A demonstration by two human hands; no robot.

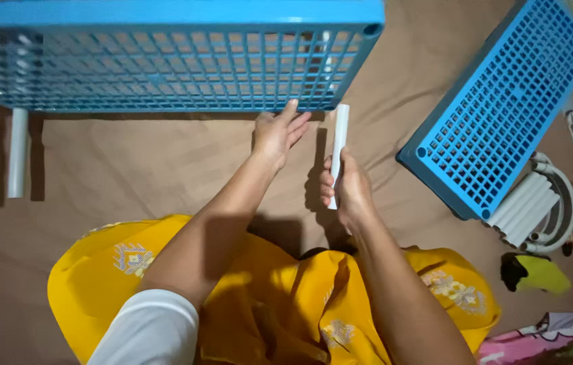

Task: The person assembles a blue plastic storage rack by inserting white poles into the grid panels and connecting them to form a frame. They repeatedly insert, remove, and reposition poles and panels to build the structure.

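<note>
A white tube [339, 145] is gripped around its lower part by the closed right hand [349, 189] and held upright just beneath the near right corner of the blue grid shelf [165, 67], while that corner's edge is touched by the left hand [278, 134], its fingers flat and holding nothing. Another white tube [17, 152] is already standing under the shelf's left end on the brown sheet [131, 169]. If the tube is tilted or the shelf is only lightly steadied, the corner socket could be missed and the shelf could tip, since the soft sheet gives little support.
</note>
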